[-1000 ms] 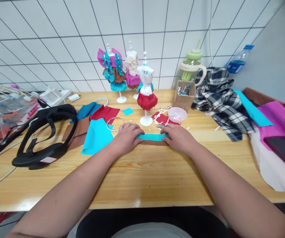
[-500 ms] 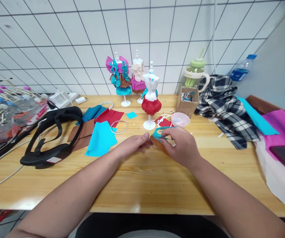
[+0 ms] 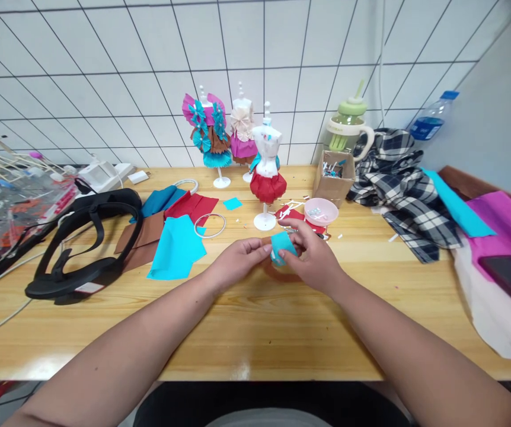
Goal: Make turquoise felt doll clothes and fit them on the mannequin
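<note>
Left arm [image 3: 135,341] and right arm [image 3: 398,332] slant inward from the near corners, the left grip [image 3: 240,261] pinching near the right grip [image 3: 315,258], whose index finger [image 3: 291,224] extends left.

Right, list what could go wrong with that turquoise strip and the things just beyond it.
The turquoise strip, bent in the right hand's fingers, may crease if pinched harder. The pink dish holding small bits is close beyond that hand; a knock could spill them. The red-skirted mannequin stands on a narrow stem, so a bump might topple it.
</note>
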Demonstrator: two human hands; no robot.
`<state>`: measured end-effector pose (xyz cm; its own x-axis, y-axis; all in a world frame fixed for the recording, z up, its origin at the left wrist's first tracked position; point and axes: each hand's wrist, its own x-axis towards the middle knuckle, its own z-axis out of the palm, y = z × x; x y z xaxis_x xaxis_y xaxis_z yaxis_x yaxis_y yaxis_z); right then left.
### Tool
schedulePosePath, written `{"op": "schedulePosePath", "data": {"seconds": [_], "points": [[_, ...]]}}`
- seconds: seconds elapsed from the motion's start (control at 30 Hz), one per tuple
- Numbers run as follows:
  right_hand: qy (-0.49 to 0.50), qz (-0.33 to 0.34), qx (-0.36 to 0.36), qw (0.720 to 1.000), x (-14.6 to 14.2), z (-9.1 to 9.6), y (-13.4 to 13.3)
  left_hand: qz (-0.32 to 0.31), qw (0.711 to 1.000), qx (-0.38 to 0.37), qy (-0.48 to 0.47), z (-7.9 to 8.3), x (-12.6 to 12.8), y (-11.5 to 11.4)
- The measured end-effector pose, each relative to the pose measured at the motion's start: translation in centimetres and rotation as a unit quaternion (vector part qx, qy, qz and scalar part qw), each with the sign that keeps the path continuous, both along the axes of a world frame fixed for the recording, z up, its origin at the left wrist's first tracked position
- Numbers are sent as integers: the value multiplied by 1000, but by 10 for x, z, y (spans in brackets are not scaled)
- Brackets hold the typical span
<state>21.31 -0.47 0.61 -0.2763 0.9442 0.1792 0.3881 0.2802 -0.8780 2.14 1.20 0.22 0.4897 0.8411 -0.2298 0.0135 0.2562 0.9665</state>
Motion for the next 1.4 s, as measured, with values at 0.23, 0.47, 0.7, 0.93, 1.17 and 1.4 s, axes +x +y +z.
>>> {"op": "schedulePosePath", "data": {"seconds": [0.23,0.47,0.7,0.93,1.17,1.4], "points": [[138,0,-119,983,-2,-2,2,-31,986,-103,-128,6,-3,-2],[174,-50,-91,979,-11,-2,-1,-20,986,-119,-114,7,3,-6],[142,-69,-57,986,-12,-3,-1,42,984,-101,-137,5,5,-7],[85,-83,-35,992,-14,-4,-5,49,996,-40,-69,2,6,-7],[95,-89,-44,991,-13,-5,-4,69,997,-16,-25,5,4,-7],[-11,-131,121,984,-7,-5,1,82,996,13,20,12,4,-9]]}}
